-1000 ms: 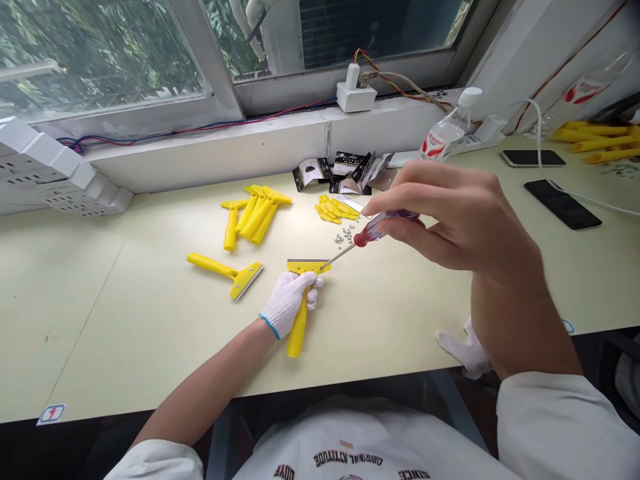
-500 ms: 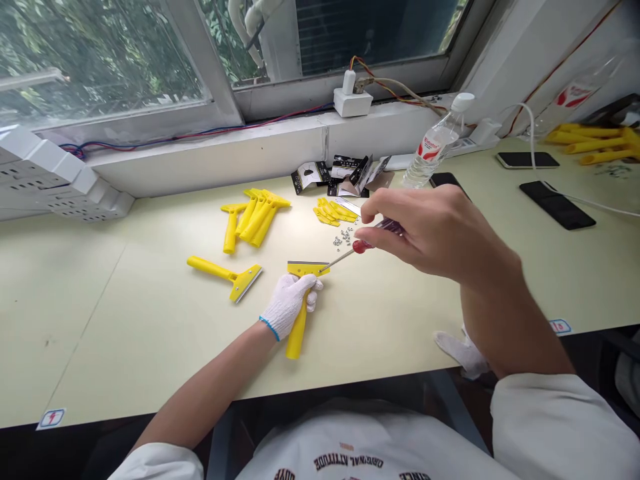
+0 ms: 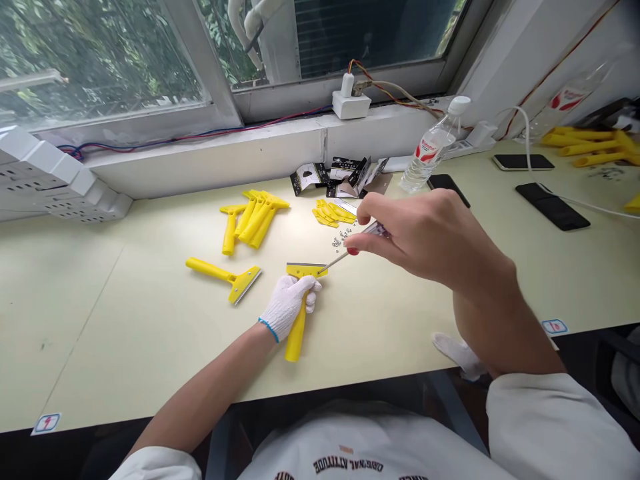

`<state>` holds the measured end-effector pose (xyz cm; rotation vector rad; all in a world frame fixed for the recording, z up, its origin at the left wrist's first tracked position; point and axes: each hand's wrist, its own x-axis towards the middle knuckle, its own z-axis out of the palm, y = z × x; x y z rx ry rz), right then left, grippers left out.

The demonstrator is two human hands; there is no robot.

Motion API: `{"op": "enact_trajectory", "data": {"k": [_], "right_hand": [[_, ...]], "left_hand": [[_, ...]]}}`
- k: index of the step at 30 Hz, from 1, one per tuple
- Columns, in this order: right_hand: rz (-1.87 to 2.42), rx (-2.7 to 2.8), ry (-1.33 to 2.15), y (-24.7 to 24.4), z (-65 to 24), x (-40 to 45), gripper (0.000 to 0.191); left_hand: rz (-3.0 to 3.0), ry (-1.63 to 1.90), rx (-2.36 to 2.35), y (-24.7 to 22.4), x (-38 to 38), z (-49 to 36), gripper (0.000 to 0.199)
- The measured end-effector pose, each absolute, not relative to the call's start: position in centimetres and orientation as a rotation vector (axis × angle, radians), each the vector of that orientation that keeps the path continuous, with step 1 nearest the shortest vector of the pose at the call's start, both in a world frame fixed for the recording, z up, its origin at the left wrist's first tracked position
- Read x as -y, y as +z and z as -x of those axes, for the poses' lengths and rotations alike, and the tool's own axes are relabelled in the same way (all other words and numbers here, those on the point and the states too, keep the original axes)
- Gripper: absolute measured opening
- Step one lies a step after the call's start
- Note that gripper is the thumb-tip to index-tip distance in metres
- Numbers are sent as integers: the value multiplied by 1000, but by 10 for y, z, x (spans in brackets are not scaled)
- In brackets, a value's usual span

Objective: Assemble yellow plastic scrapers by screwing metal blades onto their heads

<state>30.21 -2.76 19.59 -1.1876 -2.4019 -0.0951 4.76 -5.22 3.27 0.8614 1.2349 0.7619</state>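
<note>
Gloved left hand (image 3: 287, 308) clamped on yellow scraper (image 3: 296, 333), mid-desk (image 3: 100, 320); bare right hand (image 3: 425, 243) pinching screwdriver (image 3: 336, 262) at 3 o'clock, tip on scraper head; hands apart; loose screws (image 3: 341, 241) at 12 o'clock.

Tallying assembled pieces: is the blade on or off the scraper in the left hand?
On: a metal blade lines the head of the yellow scraper, held in the gloved left hand.

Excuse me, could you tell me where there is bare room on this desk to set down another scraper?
Bare desktop spreads left of the loose yellow scraper, and right of the right hand, below the black phone. It is crowded around the small screws and black cards.
</note>
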Motion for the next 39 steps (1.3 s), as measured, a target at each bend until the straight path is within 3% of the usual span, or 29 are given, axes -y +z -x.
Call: {"op": "enact_trajectory", "data": {"k": [7, 13, 18, 22, 28, 33, 36, 39], "right_hand": [[771, 2564, 195, 208, -308, 27, 19], [1169, 2453, -92, 203, -298, 27, 26], [1049, 2533, 167, 210, -302, 22, 12], [847, 2604, 342, 215, -310, 17, 20], [981, 2577, 258, 219, -305, 10, 15], [1277, 2484, 91, 217, -301, 12, 25], [1101, 2541, 182, 215, -305, 11, 11], [806, 2608, 328, 214, -310, 8, 16]], "left_hand": [[-871, 758, -1235, 32, 53, -48, 30], [-906, 750, -1229, 31, 53, -45, 30], [-897, 760, -1222, 26, 52, -43, 30], [-889, 778, -1214, 27, 51, -44, 28], [-898, 771, -1213, 32, 51, -45, 28], [-882, 765, -1212, 31, 51, -44, 29], [-886, 764, -1224, 30, 52, -44, 30], [-911, 757, -1234, 28, 52, -44, 31]]}}
